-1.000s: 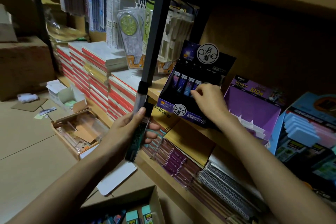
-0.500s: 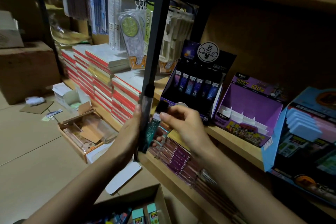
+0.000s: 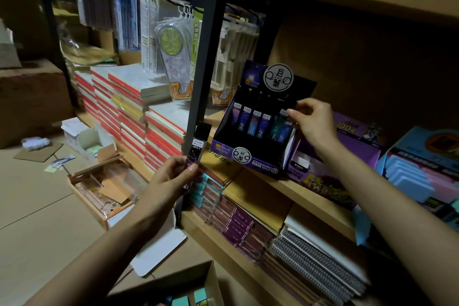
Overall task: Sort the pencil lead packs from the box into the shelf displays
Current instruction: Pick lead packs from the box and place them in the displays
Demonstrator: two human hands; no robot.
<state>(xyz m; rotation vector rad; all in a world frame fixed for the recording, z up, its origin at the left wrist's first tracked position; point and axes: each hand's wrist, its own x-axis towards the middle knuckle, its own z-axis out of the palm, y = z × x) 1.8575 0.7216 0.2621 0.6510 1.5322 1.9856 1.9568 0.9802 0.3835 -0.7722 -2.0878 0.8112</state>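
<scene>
1. The person's left hand [image 3: 171, 179] has thumb and fingers pinched round the lower end of a pencil lead pack [image 3: 196, 143]. It holds the pack upright in front of the shelf edge.
2. We see the black shelf post [image 3: 202, 62] rising directly behind that pack, between it and the display box [image 3: 263, 164].
3. The right hand [image 3: 315, 122] pinches the dark top of a second pack [image 3: 291, 106] at the right end of the row of packs [image 3: 254, 123] standing in the display box. We cannot tell whether it is fully seated.
4. The display box sits on a wooden shelf [image 3: 293, 189], and a purple display [image 3: 357, 146] stands just beside it on the right. A blue carton [image 3: 409, 174] stands further right.
5. To the left of the post we find red-edged notebook stacks [image 3: 129, 107] with hanging ruler packets [image 3: 171, 42] above them.
6. A wooden tray [image 3: 87, 190] lies on the floor, and the cardboard box [image 3: 159, 283] at the bottom edge holds teal packs [image 3: 200, 296].
7. The label on the left hand's pack appears to read "2B/0.7".
8. The round white badge [image 3: 278, 78] on the display's header carries characters.
9. We read "100" on the purple display's header; the other print is too small for us.
</scene>
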